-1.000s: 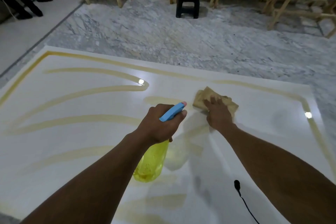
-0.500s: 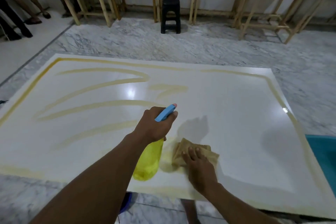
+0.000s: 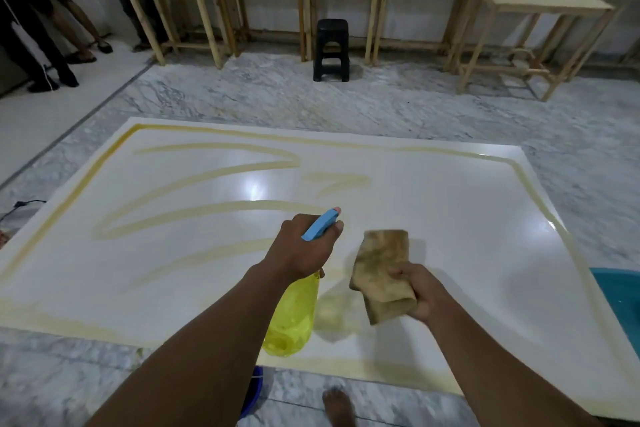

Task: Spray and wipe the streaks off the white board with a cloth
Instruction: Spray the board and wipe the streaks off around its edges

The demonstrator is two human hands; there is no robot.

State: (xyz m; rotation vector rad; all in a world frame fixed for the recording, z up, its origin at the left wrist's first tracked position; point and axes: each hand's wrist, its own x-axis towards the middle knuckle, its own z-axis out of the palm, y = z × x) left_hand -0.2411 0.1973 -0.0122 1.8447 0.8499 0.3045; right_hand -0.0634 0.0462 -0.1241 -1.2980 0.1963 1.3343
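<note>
A large white board [image 3: 450, 225] lies flat on the marble floor, marked with long yellowish streaks [image 3: 180, 184] across its left half and along its edges. My left hand [image 3: 301, 250] grips a yellow spray bottle [image 3: 292, 315] with a blue trigger head, held above the board's near middle. My right hand [image 3: 424, 291] holds a stained tan cloth [image 3: 381, 267] lifted off the board, just right of the bottle.
Wooden tables [image 3: 263, 7] line the far wall, with a black plastic stool [image 3: 331, 48] in front of them. People's legs [image 3: 45, 45] stand at the far left. A teal object [image 3: 620, 298] sits at the board's right edge. My bare foot [image 3: 337, 406] and a blue item [image 3: 254, 392] are below.
My right hand wiped the cloth from the board's middle back toward me, then lifted it off the surface. The view pulled back and up, showing the whole board.
</note>
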